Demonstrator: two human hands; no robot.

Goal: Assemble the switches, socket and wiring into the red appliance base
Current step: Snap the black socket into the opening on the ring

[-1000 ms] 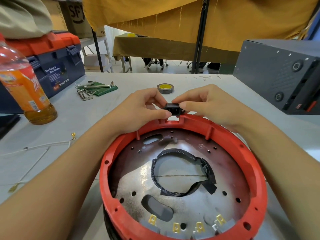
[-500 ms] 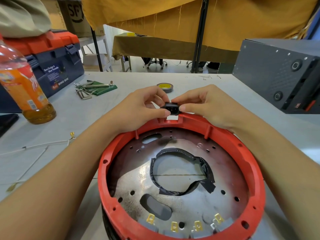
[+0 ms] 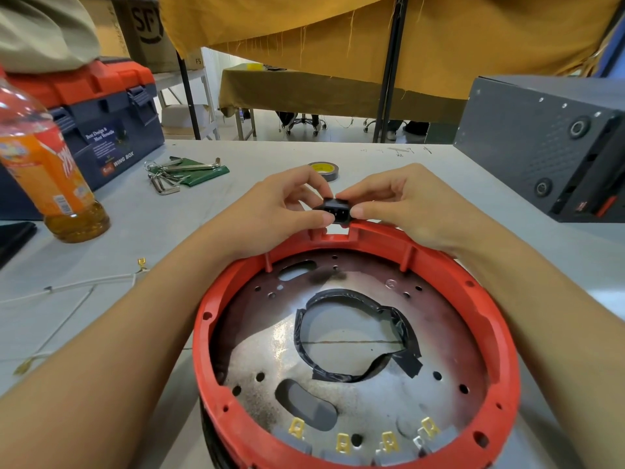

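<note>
The round red appliance base (image 3: 216, 299) lies open side up on the table right before me, a metal plate with a ring of black tape (image 3: 399, 319) inside it. Grey switches with brass terminals (image 3: 341, 443) sit along its near rim. A small black socket (image 3: 336, 208) hangs just above the rectangular notch (image 3: 334, 233) in the far rim. My left hand (image 3: 280, 211) pinches its left side and my right hand (image 3: 402, 204) pinches its right side.
White wires with brass terminals (image 3: 84, 284) trail across the table at left. An orange drink bottle (image 3: 44, 164) and a blue-and-red toolbox (image 3: 111, 123) stand at far left, with hex keys (image 3: 176, 177) beside them. A tape roll (image 3: 324, 169) lies behind my hands. A grey box (image 3: 548, 143) stands at right.
Both hands have lifted the socket slightly off the rim, so the notch beneath it now shows more clearly. The base has not moved.
</note>
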